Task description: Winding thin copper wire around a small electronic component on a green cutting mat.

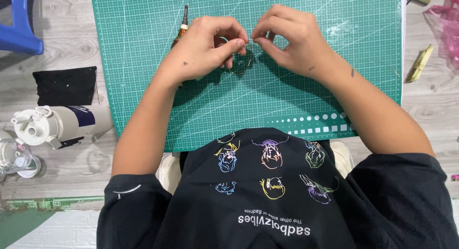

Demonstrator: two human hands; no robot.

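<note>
Both my hands meet over the middle of a green cutting mat (143, 48). My left hand (205, 48) pinches a thin loop of wire (239, 67) between thumb and forefinger. My right hand (291, 38) pinches the same wire from the other side, fingertips almost touching the left ones. The wire is fine and partly hidden by my fingers. A slim tool with a brass collar and dark tip (183, 24) lies on the mat just behind my left hand.
A white cylinder-shaped canister (57, 124) lies on the wooden floor at left, beside a black cloth (64, 85) and a clear glass piece (14, 158). A blue stool (21, 19) stands top left. Pink plastic (444, 24) and yellowish strips (420, 62) lie at right.
</note>
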